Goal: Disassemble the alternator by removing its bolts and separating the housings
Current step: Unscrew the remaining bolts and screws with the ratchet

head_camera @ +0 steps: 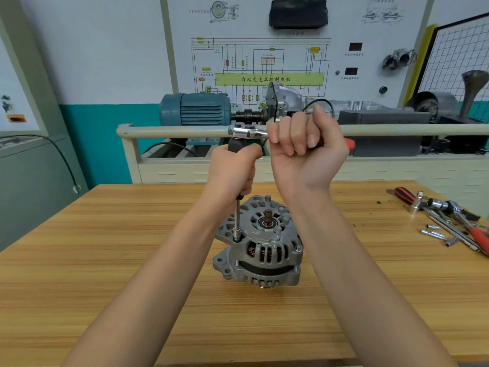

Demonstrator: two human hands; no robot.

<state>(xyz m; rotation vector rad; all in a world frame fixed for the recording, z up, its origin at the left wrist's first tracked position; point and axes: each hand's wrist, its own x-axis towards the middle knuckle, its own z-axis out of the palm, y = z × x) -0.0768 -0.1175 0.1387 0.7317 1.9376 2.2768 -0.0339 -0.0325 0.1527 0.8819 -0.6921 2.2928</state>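
Observation:
A silver alternator [260, 250] stands upright on the wooden table [105, 260], shaft end up. A long extension bar with a socket [237, 223] stands vertically on a bolt at the housing's left rim. My left hand [232, 168] grips the black upper part of that bar. On top of the bar sits a chrome ratchet head [244, 131]. My right hand [304, 147] is curled round the ratchet's handle, which points right and is mostly hidden in the fist; a red end shows past it.
At the table's right edge lies a pile of tools [447, 218]: ratchets, sockets, extension bars and a red-handled screwdriver. Behind the table stands a training rig with a rail [172, 132], a blue motor [195, 108] and a wiring-diagram board.

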